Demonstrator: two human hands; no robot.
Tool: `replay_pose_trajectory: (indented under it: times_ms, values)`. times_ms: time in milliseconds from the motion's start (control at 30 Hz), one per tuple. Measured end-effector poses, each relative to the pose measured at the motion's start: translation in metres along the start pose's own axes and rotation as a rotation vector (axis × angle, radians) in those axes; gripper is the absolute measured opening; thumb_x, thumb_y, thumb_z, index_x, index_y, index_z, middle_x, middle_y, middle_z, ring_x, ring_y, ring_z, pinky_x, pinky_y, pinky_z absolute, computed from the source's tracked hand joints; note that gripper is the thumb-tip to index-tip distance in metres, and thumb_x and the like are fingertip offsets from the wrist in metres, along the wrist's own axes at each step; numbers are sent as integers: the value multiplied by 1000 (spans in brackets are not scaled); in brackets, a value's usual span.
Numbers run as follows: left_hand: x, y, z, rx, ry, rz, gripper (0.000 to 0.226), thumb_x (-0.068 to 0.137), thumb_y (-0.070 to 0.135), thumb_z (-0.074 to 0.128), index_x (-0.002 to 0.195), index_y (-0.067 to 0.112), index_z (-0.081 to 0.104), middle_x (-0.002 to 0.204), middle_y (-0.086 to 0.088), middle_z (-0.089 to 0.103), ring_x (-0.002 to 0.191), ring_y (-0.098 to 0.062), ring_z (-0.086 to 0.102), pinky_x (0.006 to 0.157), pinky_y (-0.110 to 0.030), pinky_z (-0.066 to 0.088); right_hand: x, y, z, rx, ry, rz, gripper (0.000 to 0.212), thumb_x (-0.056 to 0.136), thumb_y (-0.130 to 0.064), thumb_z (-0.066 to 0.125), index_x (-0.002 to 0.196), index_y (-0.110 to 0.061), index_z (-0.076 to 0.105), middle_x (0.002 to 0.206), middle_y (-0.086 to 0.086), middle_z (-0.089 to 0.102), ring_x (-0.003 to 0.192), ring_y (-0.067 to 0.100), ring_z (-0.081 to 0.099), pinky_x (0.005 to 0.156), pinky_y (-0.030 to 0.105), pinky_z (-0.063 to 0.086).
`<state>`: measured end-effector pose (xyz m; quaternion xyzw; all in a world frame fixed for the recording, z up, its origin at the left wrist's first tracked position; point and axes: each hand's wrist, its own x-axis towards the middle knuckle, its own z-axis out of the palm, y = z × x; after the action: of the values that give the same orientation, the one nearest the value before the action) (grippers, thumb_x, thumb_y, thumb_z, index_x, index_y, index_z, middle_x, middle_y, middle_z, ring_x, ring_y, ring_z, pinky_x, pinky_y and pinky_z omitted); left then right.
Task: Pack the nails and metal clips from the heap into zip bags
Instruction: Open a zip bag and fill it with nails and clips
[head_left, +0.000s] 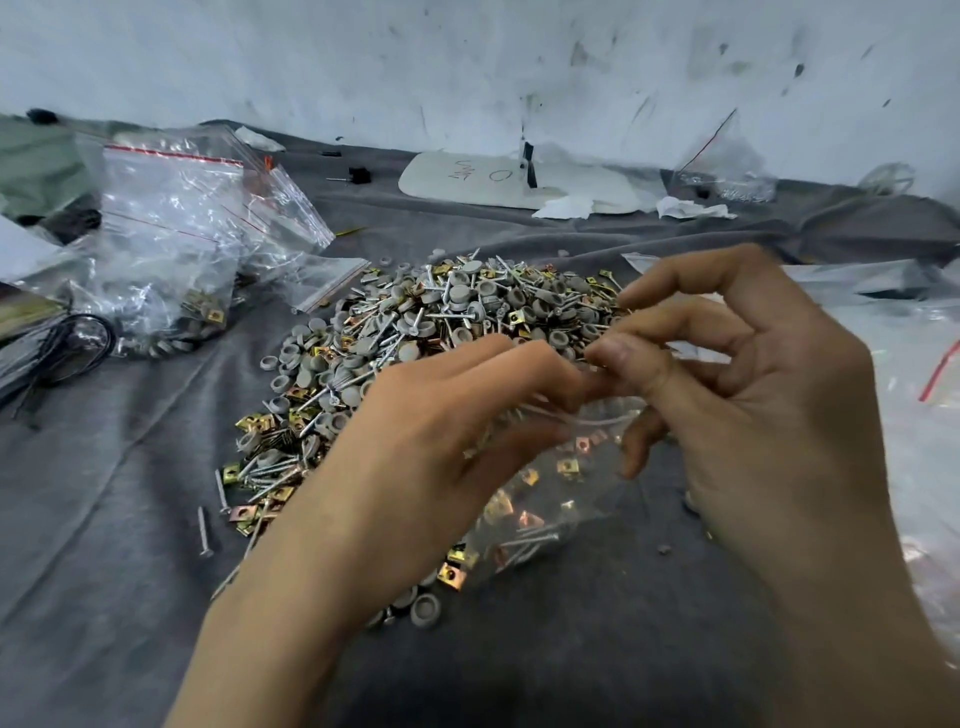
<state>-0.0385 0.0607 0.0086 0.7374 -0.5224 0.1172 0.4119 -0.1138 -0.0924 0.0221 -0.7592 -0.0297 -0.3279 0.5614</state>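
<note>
1. The small clear plastic zip bag (545, 499), part-filled with brass-coloured clips and steel nails, hangs directly below both hands. Its mouth is up at the fingertips and its long axis drops toward the near edge of the cloth.
2. Left hand (447, 415): narrow grip, thumb and forefinger pinching the bag's mouth.
3. Right hand (753, 405): narrow grip on the same mouth from the right, other fingers spread. Blur hides whether the seal is open or pressed closed.
4. Both hands are equally near. The mouth strip lies left to right between the two pinches, so the next move likely runs along that line.
5. The loose heap (415, 322) of nails, clips and grey round caps sits mid-cloth, just beyond the bag.
6. Surface: creased dark grey cloth (130, 493).
7. Filled clear bags (171, 249) lie near its left edge and flat empty bags (909, 332) at its right edge.
8. A white board (519, 182) lies at the far edge, below a scuffed white wall (467, 62).
</note>
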Motion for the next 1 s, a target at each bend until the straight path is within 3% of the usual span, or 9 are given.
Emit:
replay_pose_trajectory:
  times_ms: [133, 267, 367, 467, 667, 767, 833, 1000]
  values:
    - [0, 1, 3, 16, 16, -14, 13, 81, 15, 70, 93, 11, 68, 89, 10, 68, 84, -2, 66, 73, -27, 56, 0, 0, -3, -111, -8, 2, 25, 81, -8, 71, 86, -28, 57, 72, -8, 68, 50, 13, 66, 37, 20, 44]
    - [1, 2, 3, 49, -3, -14, 10, 81, 16, 69, 88, 10, 67, 92, 4, 68, 86, -12, 67, 71, -34, 54, 0, 0, -4, -264, -80, -9, 26, 80, -8, 74, 84, -29, 60, 71, -7, 69, 61, 2, 68, 50, 9, 47]
    - [1, 2, 3, 44, -15, -11, 7, 81, 17, 69, 87, 14, 66, 97, 4, 66, 91, -13, 66, 73, -33, 51, 0, 1, -4, -386, -87, -52, 29, 81, -7, 74, 90, -32, 62, 75, -12, 69, 66, -1, 68, 58, 10, 50]
    - [0, 2, 3, 44, -8, -21, 7, 81, 18, 69, 87, 16, 66, 101, 5, 66, 92, -10, 65, 76, -29, 49, 0, -1, -3, -382, -76, -77, 14, 83, -20, 69, 90, -31, 64, 77, -15, 71, 68, 1, 68, 60, 15, 53]
    - [-1, 0, 0, -54, 55, -70, 6, 84, 21, 68, 88, 16, 66, 101, 7, 67, 97, -12, 65, 77, -37, 54, 3, -8, -4, -35, 186, -148, 4, 90, -23, 58, 91, -26, 60, 87, -2, 71, 64, 14, 71, 43, 18, 42]
    - [-2, -2, -3, -120, 149, -132, 7, 84, 28, 67, 88, 24, 63, 101, 10, 67, 101, -13, 65, 81, -42, 55, 4, 7, -18, -111, 284, 34, 14, 88, -17, 60, 81, -29, 63, 75, -2, 69, 49, 15, 64, 39, 17, 38]
    - [-3, -5, -5, -123, 217, -160, 6, 83, 33, 62, 88, 30, 59, 102, 11, 67, 103, -15, 65, 84, -47, 55, 3, 24, -25, -262, 194, 268, 19, 87, -7, 64, 78, -24, 66, 69, -2, 69, 45, 14, 61, 38, 18, 39]
    - [-5, -14, -11, -129, 399, -192, 10, 85, 35, 63, 87, 30, 55, 103, 12, 68, 103, -19, 66, 86, -44, 56, -3, 58, -10, -473, -452, 750, 17, 77, -9, 77, 81, -15, 61, 61, 11, 66, 48, 21, 60, 47, 31, 51]
